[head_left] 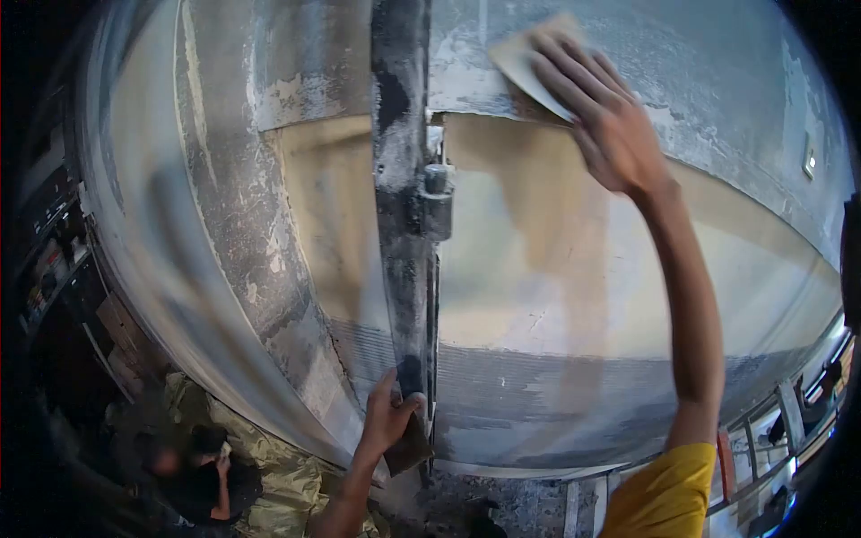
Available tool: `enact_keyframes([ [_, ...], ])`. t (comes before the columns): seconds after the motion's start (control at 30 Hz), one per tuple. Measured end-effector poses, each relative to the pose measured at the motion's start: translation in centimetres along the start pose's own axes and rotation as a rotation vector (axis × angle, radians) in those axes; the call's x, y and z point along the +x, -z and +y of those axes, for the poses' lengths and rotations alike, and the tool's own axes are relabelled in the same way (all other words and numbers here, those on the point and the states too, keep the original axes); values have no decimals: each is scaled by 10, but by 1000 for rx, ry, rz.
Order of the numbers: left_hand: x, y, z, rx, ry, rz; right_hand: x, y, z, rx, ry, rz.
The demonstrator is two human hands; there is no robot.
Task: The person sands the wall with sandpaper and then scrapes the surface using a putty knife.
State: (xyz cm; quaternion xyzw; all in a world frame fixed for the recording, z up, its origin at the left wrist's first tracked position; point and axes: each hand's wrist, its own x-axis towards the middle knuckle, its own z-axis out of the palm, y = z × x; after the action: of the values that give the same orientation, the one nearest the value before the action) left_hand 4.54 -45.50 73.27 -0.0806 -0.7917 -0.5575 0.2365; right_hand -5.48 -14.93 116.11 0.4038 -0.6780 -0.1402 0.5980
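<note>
My right hand (619, 125) lies flat with its fingers along a pale sheet of sandpaper (513, 61), pressing it to the grey upper band of a large panel (475, 81). Low in the middle, my left hand (387, 420) grips a dark brown square piece (410, 453) that looks like sandpaper; its fingers are partly hidden. It is beside the lower end of an upright dark metal post (402, 215). A cylindrical hinge (438, 204) joins the post's right edge. Below the grey band, the panel is cream-coloured, then streaked grey.
On the left, a curved panel (152, 197) with worn paint bulges outward. A person (211, 475) crouches at lower left, a hand raised, near crumpled olive sheeting (291, 475). Cluttered shelves (58, 269) stand at far left. Metal framing (749, 457) is at lower right.
</note>
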Motion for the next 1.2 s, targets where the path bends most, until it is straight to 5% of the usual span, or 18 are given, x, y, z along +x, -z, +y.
enact_keyframes([
  [0.17, 12, 10, 50, -6, -47, -52, 50, -21, -6, -44, 209, -99],
  [0.23, 6, 11, 49, -40, 76, -81, 97, -43, -15, -106, 464, -385],
  [0.27, 5, 10, 48, -34, 80, -83, 97, -42, -7, 24, 384, -511],
  [0.37, 4, 9, 46, -7, 74, -52, 53, 0, 19, -66, 485, -290],
  [0.5, 3, 6, 50, -35, 50, -51, 26, 18, 14, -112, 342, -399],
  [0.73, 3, 2, 48, -146, 35, -38, 84, -23, -8, 52, 509, -301],
  [0.83, 1, 6, 46, -126, 40, -52, 39, 38, 18, -40, 372, -564],
  [0.9, 3, 2, 48, -100, 41, -32, 17, 32, 21, -247, 389, -434],
  [1.0, 1, 2, 44, -95, 35, -20, 43, -20, 6, -55, 549, -251],
  [1.2, 3, 8, 54, -107, 102, -90, 28, 2, 3, -133, 484, -367],
])
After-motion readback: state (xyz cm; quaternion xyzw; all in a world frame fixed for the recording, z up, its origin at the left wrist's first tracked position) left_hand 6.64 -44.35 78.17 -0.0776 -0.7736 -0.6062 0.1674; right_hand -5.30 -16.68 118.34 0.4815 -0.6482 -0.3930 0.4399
